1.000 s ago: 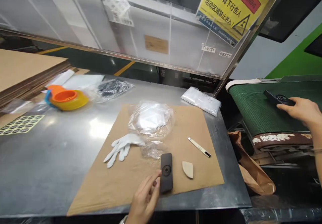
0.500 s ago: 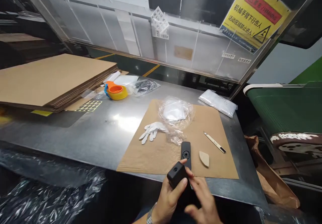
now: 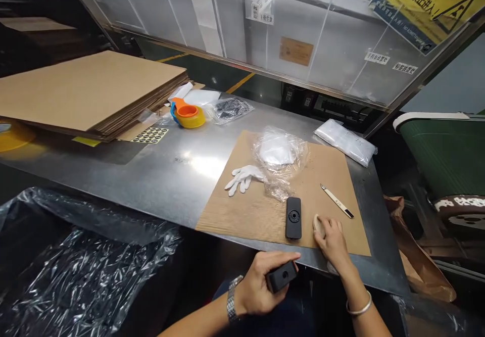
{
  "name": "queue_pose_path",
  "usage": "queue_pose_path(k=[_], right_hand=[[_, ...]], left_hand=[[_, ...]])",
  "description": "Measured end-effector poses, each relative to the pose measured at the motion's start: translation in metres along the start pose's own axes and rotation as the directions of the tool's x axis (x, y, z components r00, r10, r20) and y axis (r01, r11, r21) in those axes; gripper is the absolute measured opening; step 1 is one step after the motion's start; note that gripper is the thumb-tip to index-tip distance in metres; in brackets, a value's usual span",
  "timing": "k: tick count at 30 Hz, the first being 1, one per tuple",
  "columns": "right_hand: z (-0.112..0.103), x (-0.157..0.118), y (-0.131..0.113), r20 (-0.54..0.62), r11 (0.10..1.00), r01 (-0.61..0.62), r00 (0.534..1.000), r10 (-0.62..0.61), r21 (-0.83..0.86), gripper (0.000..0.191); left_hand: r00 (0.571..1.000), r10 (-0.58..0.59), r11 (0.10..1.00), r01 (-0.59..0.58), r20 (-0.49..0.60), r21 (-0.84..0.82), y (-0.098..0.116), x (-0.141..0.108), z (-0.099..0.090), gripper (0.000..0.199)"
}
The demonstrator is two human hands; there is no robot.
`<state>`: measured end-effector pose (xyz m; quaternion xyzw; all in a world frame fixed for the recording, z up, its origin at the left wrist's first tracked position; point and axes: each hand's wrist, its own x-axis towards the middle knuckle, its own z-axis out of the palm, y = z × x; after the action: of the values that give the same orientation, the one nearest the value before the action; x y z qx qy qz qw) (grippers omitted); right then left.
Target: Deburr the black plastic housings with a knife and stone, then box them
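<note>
My left hand [image 3: 265, 281], with a metal watch on its wrist, is wrapped round a black box-shaped part [image 3: 282, 276] that has a round hole in its end. It is held just off the table's front edge. My right hand [image 3: 332, 240] is on the cardboard, its fingers closed on a beige wedge-shaped pad [image 3: 319, 226]. Between the hands, a flat black part [image 3: 293, 218] with a round ringed centre lies on the cardboard sheet [image 3: 246, 218]. A pale craft knife marked A26 [image 3: 337, 201] rests to the right.
A white glove [image 3: 242, 179] and a clear plastic bag [image 3: 278, 150] lie on the cardboard. Stacked cardboard [image 3: 94, 89], a tape dispenser [image 3: 188, 114] and a sticker sheet [image 3: 150, 135] are at the left. A white packet [image 3: 345, 142] sits back right, beside a green conveyor [image 3: 443, 150].
My right hand has left the black part in my left hand and taken hold of the beige pad. My left hand has tilted the part, and the view has shifted downward.
</note>
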<state>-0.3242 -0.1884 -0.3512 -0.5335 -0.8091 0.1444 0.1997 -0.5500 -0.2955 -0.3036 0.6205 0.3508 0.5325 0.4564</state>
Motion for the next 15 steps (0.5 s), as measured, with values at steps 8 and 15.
queue_pose_path(k=[8,15], right_hand=[[-0.072,-0.034,-0.116,0.068,0.738,0.501,0.805,-0.589,0.451,0.057],[-0.064,-0.046,-0.112,0.058,0.76,0.488,0.825,-0.563,0.429,0.061]], left_hand=[[0.943,-0.269,0.963,0.27,0.198,0.024,0.006,-0.003,0.0,0.017],[0.889,-0.372,0.916,0.398,0.266,-0.047,0.012,-0.004,0.001,0.006]])
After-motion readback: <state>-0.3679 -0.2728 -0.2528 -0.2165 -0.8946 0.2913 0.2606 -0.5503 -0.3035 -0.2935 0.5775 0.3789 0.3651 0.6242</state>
